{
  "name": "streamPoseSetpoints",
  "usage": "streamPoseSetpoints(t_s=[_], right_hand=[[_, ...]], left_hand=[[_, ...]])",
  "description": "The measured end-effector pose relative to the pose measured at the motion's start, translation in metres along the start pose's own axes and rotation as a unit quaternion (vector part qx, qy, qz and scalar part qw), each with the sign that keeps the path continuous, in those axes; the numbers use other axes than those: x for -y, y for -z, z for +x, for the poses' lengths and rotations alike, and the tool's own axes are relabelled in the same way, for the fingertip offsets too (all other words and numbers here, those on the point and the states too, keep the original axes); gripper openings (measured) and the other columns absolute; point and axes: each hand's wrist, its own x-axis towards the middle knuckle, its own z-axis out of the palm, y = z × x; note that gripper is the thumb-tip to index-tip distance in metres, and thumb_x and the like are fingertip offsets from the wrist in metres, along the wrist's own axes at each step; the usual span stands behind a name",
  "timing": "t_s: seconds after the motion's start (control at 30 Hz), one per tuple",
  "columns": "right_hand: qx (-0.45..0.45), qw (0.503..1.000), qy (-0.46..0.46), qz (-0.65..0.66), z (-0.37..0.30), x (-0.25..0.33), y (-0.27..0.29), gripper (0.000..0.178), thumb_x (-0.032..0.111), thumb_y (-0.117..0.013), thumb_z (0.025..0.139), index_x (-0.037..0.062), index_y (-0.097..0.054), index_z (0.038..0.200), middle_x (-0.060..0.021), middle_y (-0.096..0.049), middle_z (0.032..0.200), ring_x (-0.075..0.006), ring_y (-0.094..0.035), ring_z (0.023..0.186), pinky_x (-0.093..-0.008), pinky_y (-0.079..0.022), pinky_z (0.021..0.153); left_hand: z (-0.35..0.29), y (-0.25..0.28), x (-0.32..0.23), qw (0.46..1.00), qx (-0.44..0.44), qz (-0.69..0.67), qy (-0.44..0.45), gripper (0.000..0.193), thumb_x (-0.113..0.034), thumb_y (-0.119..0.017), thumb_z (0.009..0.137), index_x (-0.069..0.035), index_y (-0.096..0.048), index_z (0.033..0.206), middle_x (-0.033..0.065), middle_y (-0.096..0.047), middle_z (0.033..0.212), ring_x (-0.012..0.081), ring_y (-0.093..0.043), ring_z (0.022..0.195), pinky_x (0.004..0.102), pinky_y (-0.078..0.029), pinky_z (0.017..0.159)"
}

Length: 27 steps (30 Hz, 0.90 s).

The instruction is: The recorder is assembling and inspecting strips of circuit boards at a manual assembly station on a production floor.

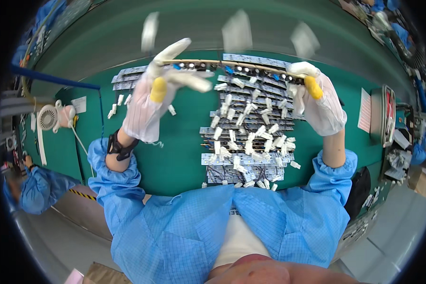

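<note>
A long, narrow circuit board (251,65) is held up nearly edge-on above the table, with black, white and blue parts along its side. My right hand (319,102), in a white glove with a yellow thumb cover, pinches its right end. At the other end, my left hand (149,102) has its fingers spread and partly blurred, with the board's end against them. White connectors (237,32) hang blurred above the board's far side. Below it lie stacked circuit board strips (213,158), overlapped by a jumble of white connectors (251,142) on dark wires.
More board strips (123,85) lie beyond my left hand on the green mat (175,161). A small fan (47,117) and a blue bar (57,79) are at left. At right stand a metal container (387,113) and a printed sheet (364,111). A co-worker's blue sleeve (45,189) shows far left.
</note>
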Motion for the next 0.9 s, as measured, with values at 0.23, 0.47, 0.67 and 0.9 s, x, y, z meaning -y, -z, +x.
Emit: streamPoseSetpoints(t_s=[0.23,0.47,0.67,0.9], right_hand=[[-0.087,0.984,0.000,-0.155,0.012,0.009,-0.018,0.067,0.039,-0.071,0.081,-0.0027,-0.046,0.127,-0.0095,-0.059,0.102,-0.0133,-0.060,0.074,-0.0204,-0.047,0.059],[-0.128,0.968,0.016,-0.217,0.024,0.006,0.003,0.067,0.044,-0.069,0.082,-0.0026,-0.047,0.126,-0.0091,-0.060,0.103,-0.0130,-0.061,0.079,-0.0227,-0.050,0.069],[-0.120,0.978,0.014,-0.170,0.023,0.005,0.019,0.070,0.044,-0.070,0.081,-0.0031,-0.047,0.126,-0.0087,-0.060,0.103,-0.0126,-0.060,0.081,-0.0208,-0.051,0.070],[-0.102,0.977,0.055,-0.181,0.018,0.013,0.021,0.060,0.037,-0.066,0.086,-0.0039,-0.047,0.126,-0.0095,-0.060,0.102,-0.0135,-0.061,0.081,-0.0208,-0.049,0.066]], left_hand=[[0.012,0.076,-0.013,0.967,-0.136,0.211,0.053,0.024,-0.010,-0.048,0.093,0.002,-0.059,0.111,0.0098,-0.064,0.105,0.0128,-0.064,0.080,0.0196,-0.048,0.058],[0.002,0.177,0.014,0.722,-0.122,0.681,0.029,0.037,-0.007,-0.061,0.081,-0.019,-0.063,0.116,0.0047,-0.062,0.116,0.0237,-0.056,0.110,0.0381,-0.043,0.091],[-0.017,0.128,0.015,0.745,0.058,0.664,-0.015,0.061,-0.021,-0.075,0.064,-0.022,-0.057,0.123,-0.0004,-0.051,0.132,0.0259,-0.041,0.130,0.0609,-0.005,0.113],[0.041,0.222,0.044,0.735,-0.338,0.548,0.212,0.039,-0.015,-0.061,0.085,-0.008,-0.057,0.123,0.0083,-0.067,0.092,0.0151,-0.063,0.068,0.0367,-0.050,0.057]])
